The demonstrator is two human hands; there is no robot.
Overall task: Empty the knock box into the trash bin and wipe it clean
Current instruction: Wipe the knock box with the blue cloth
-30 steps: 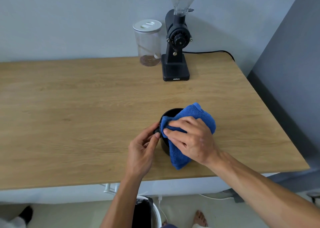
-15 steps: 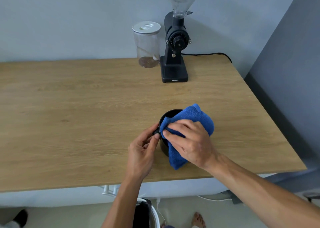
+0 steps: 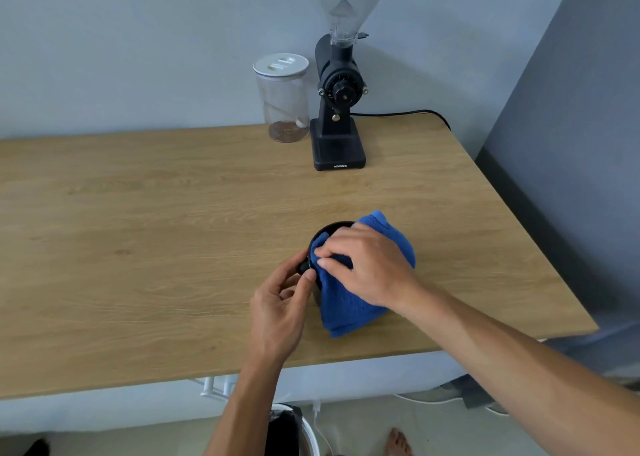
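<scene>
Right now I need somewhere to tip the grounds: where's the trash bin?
On the floor under the table's near edge, low in the head view, between the forearms: the trash bin.

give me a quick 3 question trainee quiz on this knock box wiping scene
1. True or false: the blue cloth lies flat on the wooden table, away from the knock box.
2. Which hand presses the cloth onto the box? A) left B) right
3. Fill in: the clear jar stands beside the black ____.

Key:
1. False; it drapes over the box.
2. B; the right hand presses, while the left hand steadies the box's side.
3. Grinder.
</scene>
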